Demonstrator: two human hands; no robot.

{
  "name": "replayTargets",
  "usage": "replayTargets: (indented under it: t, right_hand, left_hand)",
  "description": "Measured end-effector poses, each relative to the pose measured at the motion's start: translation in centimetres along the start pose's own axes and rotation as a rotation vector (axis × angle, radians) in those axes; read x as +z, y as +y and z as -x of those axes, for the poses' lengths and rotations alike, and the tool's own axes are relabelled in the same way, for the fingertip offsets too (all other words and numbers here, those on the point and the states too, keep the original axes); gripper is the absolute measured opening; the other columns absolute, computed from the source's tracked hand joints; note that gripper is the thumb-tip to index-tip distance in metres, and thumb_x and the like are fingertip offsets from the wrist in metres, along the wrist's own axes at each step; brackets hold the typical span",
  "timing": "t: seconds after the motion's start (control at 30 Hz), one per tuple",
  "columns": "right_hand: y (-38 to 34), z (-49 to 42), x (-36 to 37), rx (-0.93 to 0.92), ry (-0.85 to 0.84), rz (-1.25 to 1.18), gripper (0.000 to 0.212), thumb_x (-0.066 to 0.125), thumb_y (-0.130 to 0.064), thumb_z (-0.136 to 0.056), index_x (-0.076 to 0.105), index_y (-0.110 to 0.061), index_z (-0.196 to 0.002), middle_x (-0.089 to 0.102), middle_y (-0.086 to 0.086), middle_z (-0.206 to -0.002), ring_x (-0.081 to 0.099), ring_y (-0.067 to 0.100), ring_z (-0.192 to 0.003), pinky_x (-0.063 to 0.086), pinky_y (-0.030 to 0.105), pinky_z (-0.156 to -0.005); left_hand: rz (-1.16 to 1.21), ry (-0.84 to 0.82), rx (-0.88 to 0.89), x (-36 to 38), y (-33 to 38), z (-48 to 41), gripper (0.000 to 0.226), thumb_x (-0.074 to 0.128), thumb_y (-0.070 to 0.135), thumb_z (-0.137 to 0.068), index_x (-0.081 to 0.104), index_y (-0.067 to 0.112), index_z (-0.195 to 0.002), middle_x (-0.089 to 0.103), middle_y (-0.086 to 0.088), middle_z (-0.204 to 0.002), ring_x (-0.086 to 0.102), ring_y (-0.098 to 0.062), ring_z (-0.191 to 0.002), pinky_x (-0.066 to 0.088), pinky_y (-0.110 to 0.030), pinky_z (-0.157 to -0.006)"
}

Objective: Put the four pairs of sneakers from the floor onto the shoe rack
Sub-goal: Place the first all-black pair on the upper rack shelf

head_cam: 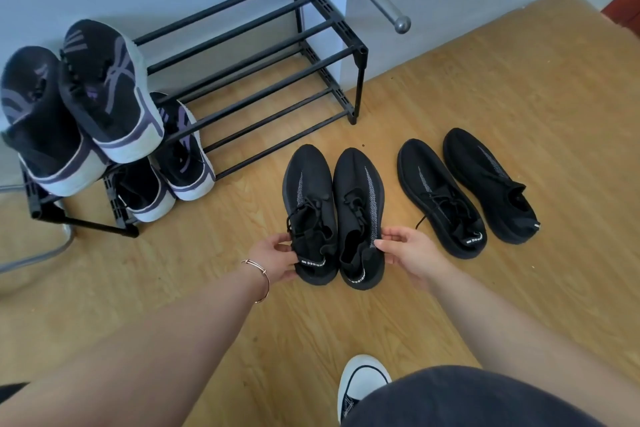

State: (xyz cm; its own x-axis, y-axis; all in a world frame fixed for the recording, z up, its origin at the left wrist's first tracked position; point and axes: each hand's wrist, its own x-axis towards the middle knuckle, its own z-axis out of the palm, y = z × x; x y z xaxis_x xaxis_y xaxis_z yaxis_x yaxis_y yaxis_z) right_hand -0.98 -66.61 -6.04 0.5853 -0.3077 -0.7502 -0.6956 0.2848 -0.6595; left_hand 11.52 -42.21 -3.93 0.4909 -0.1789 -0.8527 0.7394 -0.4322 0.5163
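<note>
A black two-tier shoe rack [263,45] stands against the wall. One black-and-purple pair with white soles [86,104] sits on the left of its top tier, a matching pair [166,170] on the bottom tier below it. Two all-black knit pairs lie on the wooden floor. My left hand [277,262] grips the heel of the near pair's left shoe [310,208]. My right hand [408,255] grips the heel side of its right shoe [360,215]. The other black pair [464,191] lies untouched to the right.
A white door with a metal lever handle [381,0] stands just right of the rack. My own white-toed shoe [360,381] is at the bottom. A metal tube curves along the floor at the far left [41,253]. The rack's right halves hold no shoes.
</note>
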Motion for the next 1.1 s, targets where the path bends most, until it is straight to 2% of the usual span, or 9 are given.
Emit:
replayTargets:
  t: [0.07, 0.13, 0.3, 0.43, 0.57, 0.7, 0.9, 1.0, 1.1]
  right_hand:
    - [-0.8, 0.8, 0.1, -0.018, -0.006, 0.011, 0.038, 0.080, -0.013, -0.081, 0.069, -0.015, -0.117, 0.072, 0.012, -0.119, 0.069, 0.029, -0.113, 0.056, 0.049, -0.099]
    - [-1.7, 1.6, 0.1, -0.045, -0.004, 0.025, 0.047, 0.082, -0.021, -0.073, 0.070, -0.015, -0.118, 0.073, 0.012, -0.117, 0.069, 0.031, -0.113, 0.056, 0.053, -0.098]
    - [-4.4, 3.9, 0.3, -0.133, -0.007, 0.062, 0.047, 0.082, -0.026, -0.069, 0.073, -0.018, -0.115, 0.076, 0.012, -0.112, 0.069, 0.038, -0.110, 0.055, 0.059, -0.095]
    - [-6.7, 6.0, 0.8, -0.186, -0.005, 0.085, 0.049, 0.083, -0.034, -0.066, 0.074, -0.021, -0.113, 0.075, 0.013, -0.112, 0.068, 0.041, -0.108, 0.056, 0.059, -0.094]
    - [-9.2, 7.6, 1.3, -0.232, -0.034, 0.086, 0.033, 0.080, -0.018, -0.081, 0.075, -0.018, -0.113, 0.075, 0.012, -0.111, 0.071, 0.032, -0.107, 0.057, 0.053, -0.096]
    - [-12.6, 8.4, 2.2, -0.279, -0.070, 0.097, 0.024, 0.073, -0.005, -0.089, 0.074, -0.016, -0.110, 0.075, 0.005, -0.096, 0.074, 0.021, -0.093, 0.060, 0.042, -0.091]
    - [-17.7, 7.1, 4.1, -0.296, -0.090, 0.112, 0.027, 0.071, -0.002, -0.089, 0.073, -0.009, -0.115, 0.077, 0.011, -0.102, 0.073, 0.023, -0.095, 0.058, 0.045, -0.095]
    - [-20.9, 5.5, 5.5, -0.314, -0.116, 0.132, 0.029, 0.069, -0.001, -0.090, 0.069, -0.003, -0.119, 0.077, 0.014, -0.109, 0.073, 0.024, -0.098, 0.058, 0.041, -0.092]
    - [-23.4, 3.4, 6.9, -0.328, -0.120, 0.136, 0.029, 0.070, -0.004, -0.091, 0.065, -0.005, -0.120, 0.075, 0.014, -0.113, 0.072, 0.027, -0.105, 0.058, 0.040, -0.091]
  left_hand:
    - [0.001, -0.007, 0.026, -0.4, 0.4, 0.7, 0.056, 0.074, -0.004, -0.083, 0.055, 0.007, -0.134, 0.062, -0.013, -0.104, 0.070, -0.031, -0.101, 0.061, -0.043, -0.084]
    - [0.011, -0.021, 0.049, -0.7, 1.0, 1.6, 0.055, 0.074, -0.004, -0.082, 0.055, 0.007, -0.133, 0.062, -0.015, -0.107, 0.068, -0.035, -0.111, 0.059, -0.047, -0.090]
    - [0.068, -0.031, 0.117, -1.8, 2.4, 3.9, 0.052, 0.078, -0.002, -0.081, 0.058, 0.011, -0.127, 0.066, -0.022, -0.120, 0.068, -0.035, -0.113, 0.059, -0.049, -0.091]
    - [0.123, -0.052, 0.163, -3.1, 3.2, 5.6, 0.058, 0.080, 0.000, -0.079, 0.059, 0.010, -0.132, 0.067, -0.024, -0.124, 0.070, -0.034, -0.110, 0.060, -0.049, -0.089]
    - [0.142, -0.070, 0.206, -4.2, 4.4, 7.3, 0.062, 0.079, 0.001, -0.080, 0.056, 0.009, -0.137, 0.069, -0.022, -0.120, 0.072, -0.031, -0.107, 0.061, -0.047, -0.088]
    - [0.171, -0.054, 0.256, -5.3, 6.4, 8.9, 0.054, 0.076, -0.001, -0.082, 0.059, 0.009, -0.133, 0.069, -0.024, -0.120, 0.072, -0.030, -0.106, 0.063, -0.035, -0.074]
    - [0.215, -0.002, 0.297, -6.9, 10.1, 9.9, 0.050, 0.072, -0.003, -0.086, 0.057, 0.014, -0.130, 0.071, -0.017, -0.113, 0.072, -0.023, -0.096, 0.062, -0.031, -0.068]
    - [0.257, 0.025, 0.313, -7.8, 12.3, 9.5, 0.043, 0.069, -0.003, -0.088, 0.058, 0.011, -0.127, 0.070, -0.016, -0.116, 0.070, -0.024, -0.099, 0.061, -0.033, -0.073]
    - [0.303, 0.035, 0.317, -8.6, 14.0, 8.7, 0.041, 0.070, -0.001, -0.089, 0.061, 0.007, -0.128, 0.069, -0.016, -0.118, 0.070, -0.026, -0.099, 0.060, -0.035, -0.076]
